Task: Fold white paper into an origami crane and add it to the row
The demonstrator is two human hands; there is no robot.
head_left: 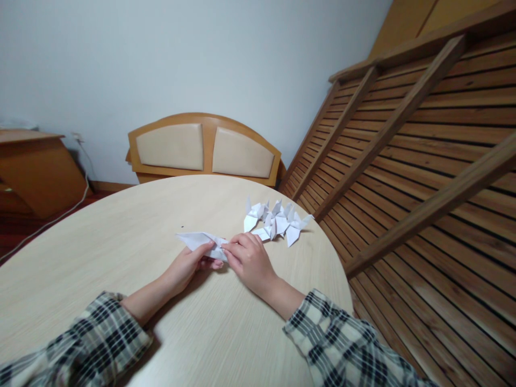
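Observation:
A folded piece of white paper (197, 239), long and pointed at its left end, is held between my two hands just above the table. My left hand (196, 260) grips it from below, the thumb lying on top and the fingers underneath. At its right end my right hand (250, 260) pinches the paper between thumb and fingers, which hide that end. Just beyond my right hand stands a cluster of several white origami cranes (278, 219), their wings and points overlapping.
The round pale wooden table (121, 231) bears a small dark speck. Behind it a padded headboard (205, 142) leans by the wall. Wooden slatted panels (403, 177) slope along the right side. At the left are a wooden desk (36, 166) and a white cable (76, 201).

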